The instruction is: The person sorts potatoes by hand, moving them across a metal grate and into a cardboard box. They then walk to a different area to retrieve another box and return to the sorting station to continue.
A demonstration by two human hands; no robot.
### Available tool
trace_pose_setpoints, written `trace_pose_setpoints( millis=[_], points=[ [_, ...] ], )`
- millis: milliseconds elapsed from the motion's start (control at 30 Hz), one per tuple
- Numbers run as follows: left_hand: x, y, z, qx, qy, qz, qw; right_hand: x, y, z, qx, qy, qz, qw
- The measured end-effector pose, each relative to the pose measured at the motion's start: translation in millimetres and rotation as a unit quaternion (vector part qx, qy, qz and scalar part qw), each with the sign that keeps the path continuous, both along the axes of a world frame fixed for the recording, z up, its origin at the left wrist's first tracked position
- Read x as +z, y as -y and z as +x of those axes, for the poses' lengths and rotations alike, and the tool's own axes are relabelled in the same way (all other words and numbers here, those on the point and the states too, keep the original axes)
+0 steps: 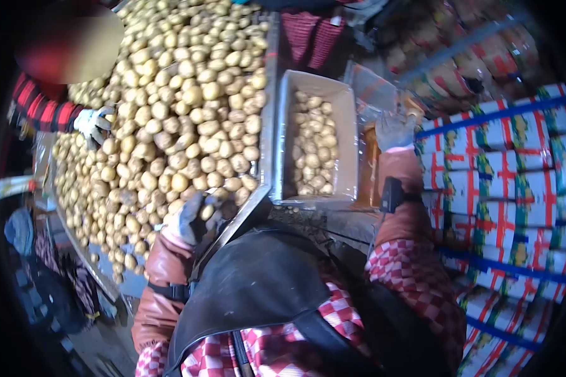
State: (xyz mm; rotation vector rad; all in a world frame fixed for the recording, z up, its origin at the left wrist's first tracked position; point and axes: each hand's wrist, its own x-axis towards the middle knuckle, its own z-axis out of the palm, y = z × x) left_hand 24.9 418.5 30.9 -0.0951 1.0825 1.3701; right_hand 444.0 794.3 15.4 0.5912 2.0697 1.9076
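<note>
Left hand [192, 220], gloved, closed around a potato [206, 212] at the heaped surface [265, 125]. Right hand [393, 131], gloved, apparently gripping a bag [374, 88] beside the part-filled box [348, 125].

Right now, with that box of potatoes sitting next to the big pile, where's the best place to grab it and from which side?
Probably by the box's long right rim, coming from the right, where the right hand already is. The open top leaves that rim clear, while the left wall sits against the potato pile's tray edge.
</note>
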Motion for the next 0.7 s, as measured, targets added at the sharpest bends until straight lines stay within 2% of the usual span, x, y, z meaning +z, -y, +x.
trace_pose_setpoints(
  millis=[33, 67, 100, 133, 167, 200, 233, 267, 300, 367, 400, 433, 467, 500, 533, 567, 600, 667, 700],
  points=[
    [18, -5, -3, -0.085, 0.001, 0.06, 0.995, -4, -2, -9, 0.134, -0.276, -0.24, 0.921],
    [37, -10, -6, -0.166, -0.003, 0.124, 0.978, -21, 19, -45, 0.186, 0.001, -0.007, 0.982],
    [29, -10, -8, -0.161, -0.004, 0.137, 0.977, -36, 48, -80, 0.214, 0.255, 0.251, 0.909],
    [22, -11, -6, -0.146, -0.017, 0.134, 0.98, -46, 80, -111, 0.195, 0.456, 0.494, 0.714],
    [36, -17, -7, -0.176, -0.092, 0.045, 0.979, -50, 108, -141, 0.122, 0.584, 0.681, 0.425],
    [15, -16, -5, -0.161, -0.124, 0.073, 0.976, -29, 132, -171, 0.207, 0.38, 0.715, 0.549],
    [4, -17, -8, -0.233, -0.32, 0.058, 0.916, -27, 168, -196, 0.193, 0.402, 0.784, 0.432],
    [37, -18, -7, -0.324, -0.48, 0.105, 0.809, -24, 204, -221, 0.182, 0.416, 0.837, 0.306],
    [24, -15, -2, -0.302, -0.596, 0.142, 0.73, -3, 223, -246, 0.058, 0.408, 0.91, 0.051],
    [15, -4, -3, -0.27, -0.703, 0.161, 0.638, -9, 231, -264, 0.104, 0.382, 0.914, -0.088],
    [25, 3, -6, -0.203, -0.503, 0.145, 0.827, -14, 231, -270, 0.129, 0.367, 0.921, -0.022],
    [29, 10, -11, -0.116, -0.262, 0.121, 0.95, -22, 230, -276, 0.18, 0.355, 0.912, 0.098],
    [27, 18, -22, -0.069, -0.178, 0.056, 0.98, -28, 227, -281, 0.248, 0.34, 0.869, 0.259],
    [28, 31, -30, -0.051, -0.253, 0.021, 0.966, -29, 224, -282, 0.295, 0.326, 0.818, 0.37],
    [31, 46, -37, -0.032, -0.326, -0.014, 0.945, -26, 221, -286, 0.331, 0.324, 0.775, 0.43],
    [-17, 70, -45, -0.011, -0.392, -0.042, 0.919, -12, 224, -291, 0.334, 0.352, 0.785, 0.384],
    [-8, 86, -47, -0.002, -0.393, -0.048, 0.918, -23, 218, -291, 0.332, 0.335, 0.81, 0.348],
    [25, 108, -45, 0.02, -0.36, -0.268, 0.894, -19, 223, -300, 0.375, 0.399, 0.775, 0.314],
    [33, 114, -44, 0.088, -0.359, -0.274, 0.888, -35, 222, -298, 0.331, 0.374, 0.786, 0.364]
  ],
)
